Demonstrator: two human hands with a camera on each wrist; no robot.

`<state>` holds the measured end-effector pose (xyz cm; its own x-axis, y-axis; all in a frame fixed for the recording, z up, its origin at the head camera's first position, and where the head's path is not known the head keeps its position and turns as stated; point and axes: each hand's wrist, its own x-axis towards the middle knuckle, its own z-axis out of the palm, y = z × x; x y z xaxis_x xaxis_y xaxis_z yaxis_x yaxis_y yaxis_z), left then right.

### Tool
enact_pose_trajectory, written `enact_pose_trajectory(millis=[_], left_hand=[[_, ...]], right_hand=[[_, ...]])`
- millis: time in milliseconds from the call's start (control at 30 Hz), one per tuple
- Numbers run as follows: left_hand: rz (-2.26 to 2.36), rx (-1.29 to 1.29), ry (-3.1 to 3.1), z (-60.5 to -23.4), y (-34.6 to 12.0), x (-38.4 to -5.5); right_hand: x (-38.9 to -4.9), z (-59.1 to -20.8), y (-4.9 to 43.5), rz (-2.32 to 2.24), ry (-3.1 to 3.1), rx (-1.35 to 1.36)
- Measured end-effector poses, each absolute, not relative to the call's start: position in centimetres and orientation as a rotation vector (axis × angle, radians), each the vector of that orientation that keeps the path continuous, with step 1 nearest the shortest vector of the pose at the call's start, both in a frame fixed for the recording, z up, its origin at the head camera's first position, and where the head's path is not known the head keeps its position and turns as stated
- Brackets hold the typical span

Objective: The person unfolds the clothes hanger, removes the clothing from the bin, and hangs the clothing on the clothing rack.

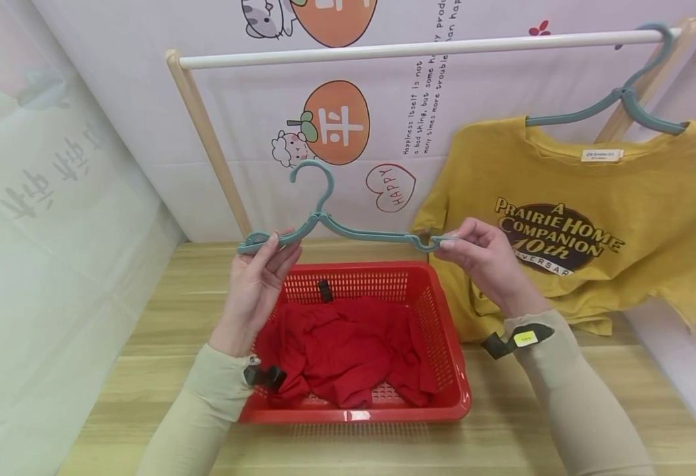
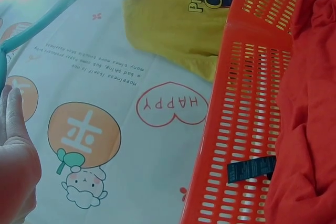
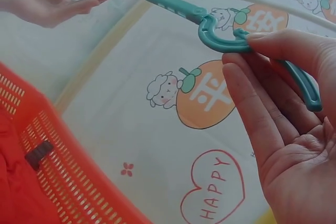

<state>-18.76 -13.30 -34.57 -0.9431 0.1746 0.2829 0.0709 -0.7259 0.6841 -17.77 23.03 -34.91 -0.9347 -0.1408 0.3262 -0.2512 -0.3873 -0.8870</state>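
A teal folding clothes hanger (image 1: 362, 234) is held up above the red basket (image 1: 407, 415), its hook pointing upward. My left hand (image 1: 257, 281) holds the hanger's left arm between thumb and fingers. At the other end, my right hand (image 1: 489, 261) pinches the tip of the right arm, just past a curved notch; the right wrist view shows the thumb on top of the hanger (image 3: 170, 6) and fingers beneath. Crumpled red cloth (image 1: 348, 350) lies in the basket below both hands. A dark tag (image 2: 249, 170) shows by the basket's perforated wall.
Behind stands a rack with a white bar (image 1: 383, 51) and wooden posts. A yellow printed T-shirt (image 1: 472, 172) hangs at its right on another teal hanger (image 1: 580, 116). Wood-grain tabletop (image 1: 163, 344) surrounds the basket. Patterned white sheeting (image 1: 234, 125) covers the back.
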Motion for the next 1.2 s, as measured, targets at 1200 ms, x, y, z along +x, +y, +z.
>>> enact_pose_trajectory(millis=[1200], left_hand=[[2.712,0.538,1.331,-35.5,-13.0,-18.5]], right_hand=[[-17.3,-29.7,22.4,1.271,-2.824,0.667]])
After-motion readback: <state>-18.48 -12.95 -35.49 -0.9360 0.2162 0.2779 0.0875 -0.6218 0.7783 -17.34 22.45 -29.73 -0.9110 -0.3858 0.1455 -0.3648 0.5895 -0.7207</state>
